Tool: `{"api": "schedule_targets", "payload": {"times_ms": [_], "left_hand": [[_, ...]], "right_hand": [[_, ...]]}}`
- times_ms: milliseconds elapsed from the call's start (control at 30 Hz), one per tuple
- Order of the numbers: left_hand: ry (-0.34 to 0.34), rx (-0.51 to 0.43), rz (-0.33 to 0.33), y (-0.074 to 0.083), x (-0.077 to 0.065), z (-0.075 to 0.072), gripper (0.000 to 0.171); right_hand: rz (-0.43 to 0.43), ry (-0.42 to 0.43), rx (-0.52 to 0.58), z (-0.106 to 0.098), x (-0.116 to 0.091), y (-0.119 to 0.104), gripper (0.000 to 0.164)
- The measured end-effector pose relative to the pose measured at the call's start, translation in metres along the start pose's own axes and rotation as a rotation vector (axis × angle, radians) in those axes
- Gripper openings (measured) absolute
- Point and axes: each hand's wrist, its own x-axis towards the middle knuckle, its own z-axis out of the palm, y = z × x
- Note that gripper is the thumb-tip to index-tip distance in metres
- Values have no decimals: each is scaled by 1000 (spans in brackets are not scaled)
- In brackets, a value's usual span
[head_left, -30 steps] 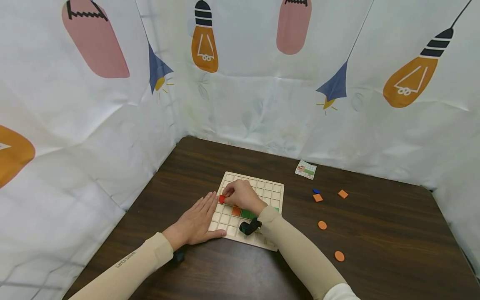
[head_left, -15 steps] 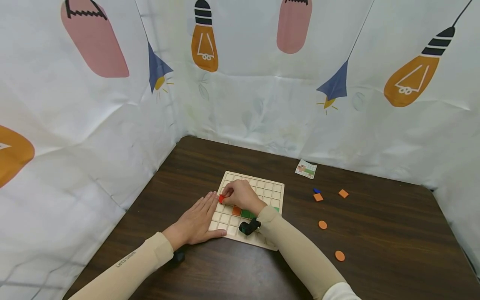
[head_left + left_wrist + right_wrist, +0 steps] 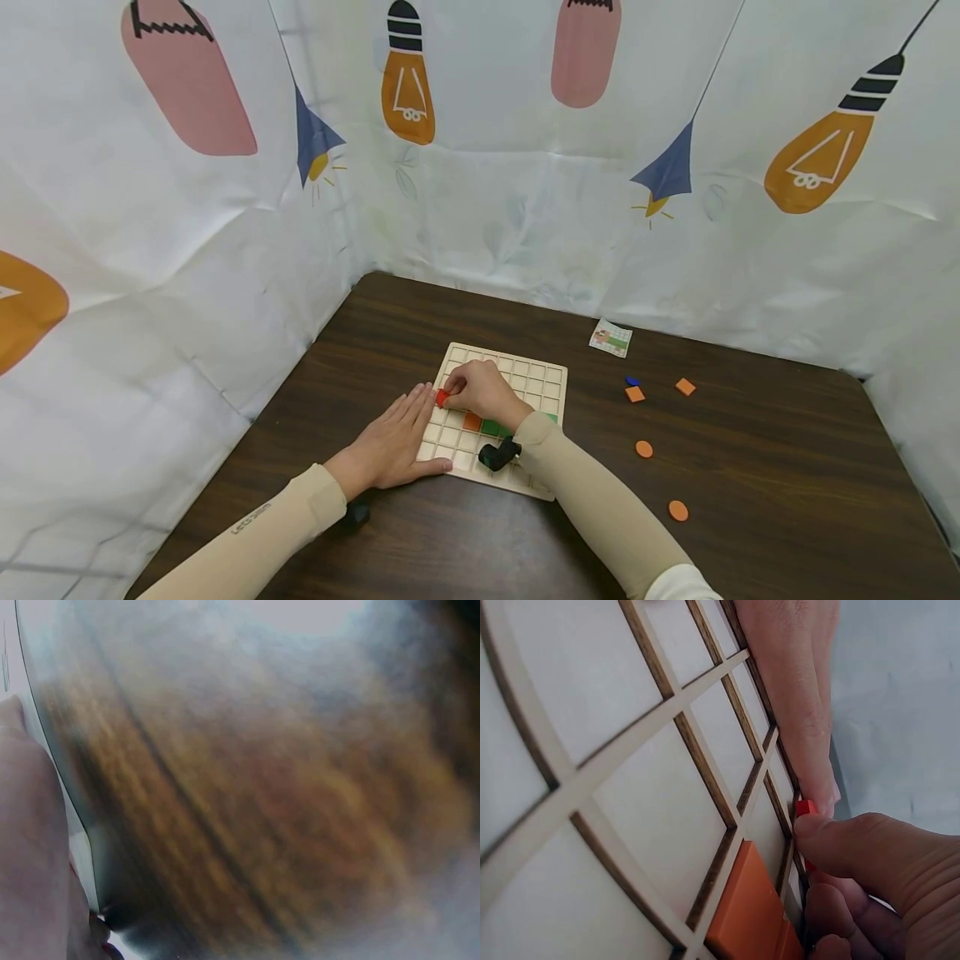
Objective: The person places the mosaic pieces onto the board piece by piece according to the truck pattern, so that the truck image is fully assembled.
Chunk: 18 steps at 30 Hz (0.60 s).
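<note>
A pale wooden grid board (image 3: 536, 372) lies on the dark table. My left hand (image 3: 390, 442) rests along its left edge with the fingers straight and the thumb over the near corner. Between thumb and fingers, my right hand (image 3: 483, 392) pinches a small red piece (image 3: 442, 398) at the board's left column, close to the left fingertips. In the right wrist view, an orange square tile (image 3: 746, 907) sits in the grid near the pinched piece. Green tiles (image 3: 491, 427) continue the row to its right, partly hidden by my right wrist. The left wrist view is mostly blurred brown tabletop.
Right of the board lie two orange square tiles (image 3: 635, 394), two orange discs (image 3: 643, 449) and a blue piece (image 3: 633, 381). A small picture card (image 3: 611, 338) lies near the table's back edge. Printed white cloth (image 3: 510, 208) hangs around the table.
The red piece has turned slightly in my right fingers, staying at the same spot on the board. My left hand has not moved.
</note>
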Motion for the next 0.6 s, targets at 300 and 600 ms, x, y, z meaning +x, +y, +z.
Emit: {"api": "schedule_targets", "payload": {"times_ms": [300,600], "left_hand": [[-11,-2,-4,-1,0,0,111],[-38,-7,-23,-1,0,-1,112]], "right_hand": [[-28,1,-15,1,0,-1,10],[-48,-21,-10,1,2,0,18]]}}
